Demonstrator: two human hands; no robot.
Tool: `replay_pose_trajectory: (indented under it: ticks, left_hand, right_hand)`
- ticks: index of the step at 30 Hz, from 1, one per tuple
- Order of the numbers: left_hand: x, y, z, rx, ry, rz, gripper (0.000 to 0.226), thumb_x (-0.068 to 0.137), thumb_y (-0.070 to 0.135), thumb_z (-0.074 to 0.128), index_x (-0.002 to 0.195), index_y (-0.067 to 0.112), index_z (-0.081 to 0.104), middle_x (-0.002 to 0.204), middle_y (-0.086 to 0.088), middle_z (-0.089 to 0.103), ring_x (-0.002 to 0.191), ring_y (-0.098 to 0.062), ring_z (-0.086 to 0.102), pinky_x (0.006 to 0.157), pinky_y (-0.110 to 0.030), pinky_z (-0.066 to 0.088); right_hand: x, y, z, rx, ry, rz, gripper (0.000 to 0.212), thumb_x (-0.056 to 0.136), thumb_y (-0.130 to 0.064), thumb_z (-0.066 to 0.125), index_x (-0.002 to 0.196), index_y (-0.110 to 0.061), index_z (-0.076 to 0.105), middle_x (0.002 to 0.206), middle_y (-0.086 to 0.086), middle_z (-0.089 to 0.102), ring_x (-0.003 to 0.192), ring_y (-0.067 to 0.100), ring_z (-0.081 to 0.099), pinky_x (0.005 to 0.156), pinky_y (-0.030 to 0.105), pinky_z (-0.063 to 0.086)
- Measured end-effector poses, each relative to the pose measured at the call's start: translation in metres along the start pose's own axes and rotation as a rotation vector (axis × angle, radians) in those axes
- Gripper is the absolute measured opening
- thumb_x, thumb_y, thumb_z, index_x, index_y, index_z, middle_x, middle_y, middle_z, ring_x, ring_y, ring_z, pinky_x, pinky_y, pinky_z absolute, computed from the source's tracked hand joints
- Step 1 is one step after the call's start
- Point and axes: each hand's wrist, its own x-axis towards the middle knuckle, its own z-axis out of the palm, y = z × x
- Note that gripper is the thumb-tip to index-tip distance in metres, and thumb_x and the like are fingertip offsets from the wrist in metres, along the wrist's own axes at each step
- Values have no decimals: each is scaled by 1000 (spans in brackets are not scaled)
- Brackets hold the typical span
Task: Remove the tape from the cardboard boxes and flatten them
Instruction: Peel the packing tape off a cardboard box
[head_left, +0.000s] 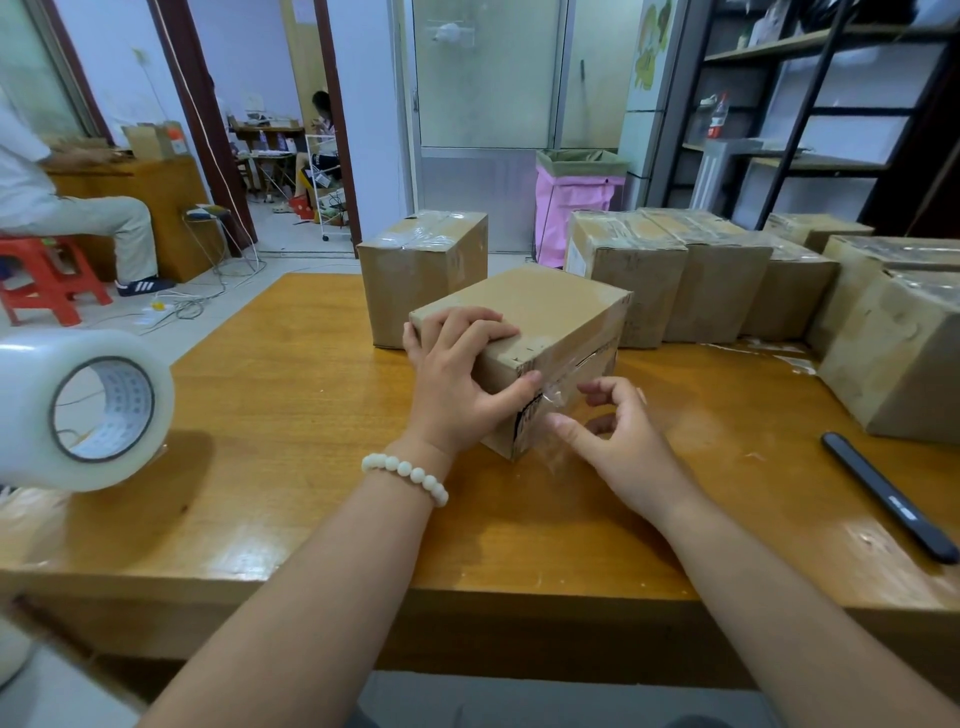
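Eight cardboard boxes (423, 275) stand on the wooden table (291, 364), though overlap at its right end makes that count approximate: two near the table's middle, six massed along its far right side. One roll of clear tape (78, 410) sits at the table's left edge and one black tool (888, 499) at its right. Two hands, left hand (457, 379) and right hand (618, 431), are over the table's middle, and there is one bead bracelet (408, 475).
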Motion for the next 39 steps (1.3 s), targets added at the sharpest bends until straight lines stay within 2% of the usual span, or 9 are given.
replay_pose_trajectory:
  ticks: [5,11,17,19,23,25,29,35,39]
  left_hand:
    - [0,0,0,-2,-6,-12,51,72,58,60,99,17,72,110,4,60,115,-15,41,104,-70,17]
    - [-1,0,0,-3,-15,-20,52,73,59,59,100,17,71,110,3,60,116,-15,41,105,-70,16]
    - [-1,0,0,-9,-5,-25,51,72,59,60,100,18,72,110,9,56,116,-14,41,105,-68,16]
    - [0,0,1,-17,-7,-28,51,72,59,60,100,18,72,110,11,54,116,-13,40,106,-67,15]
    - [-1,0,1,-22,-5,-23,51,72,58,60,100,17,72,110,10,55,117,-14,41,106,-68,14]
    - [0,0,1,-20,-5,-23,51,73,58,60,100,17,72,110,9,56,117,-14,41,106,-68,14]
    - [0,0,1,-21,-3,-28,52,74,59,58,100,17,72,110,10,55,117,-15,41,107,-67,14]
    - [-1,0,1,-6,1,-29,50,74,58,58,100,17,72,110,11,54,116,-15,41,105,-69,16]
    - [-1,0,2,6,7,-27,50,74,58,58,99,17,72,109,6,59,115,-15,42,105,-69,18]
  right_hand:
    - [0,-3,0,-108,40,50,64,79,-43,70,128,-26,33,121,-4,26,88,6,45,72,17,39]
    - [2,0,2,91,21,75,65,81,-28,72,115,-23,18,120,2,49,106,11,52,87,25,45]
    - [4,-2,-3,243,133,59,68,83,-12,70,133,-18,24,92,1,61,96,18,59,92,33,48]
    - [4,-2,-4,242,123,63,61,84,-16,69,132,-22,32,93,0,58,97,19,59,96,39,49]
    - [2,-6,-3,328,-15,93,54,75,-46,65,122,-27,47,112,-5,59,109,14,58,99,39,47]
    - [1,-9,0,338,-82,83,41,73,-45,64,110,-30,51,107,-1,65,103,17,63,96,38,49]
    - [4,-7,2,251,-19,93,17,89,-18,64,102,-11,58,100,22,67,90,32,67,84,45,52]
    - [2,-4,0,113,21,15,8,89,-18,64,90,-12,59,90,19,65,83,31,65,75,44,53]
    - [0,-4,-2,82,56,-20,10,86,-22,68,90,-21,59,79,3,61,77,19,61,69,35,53]
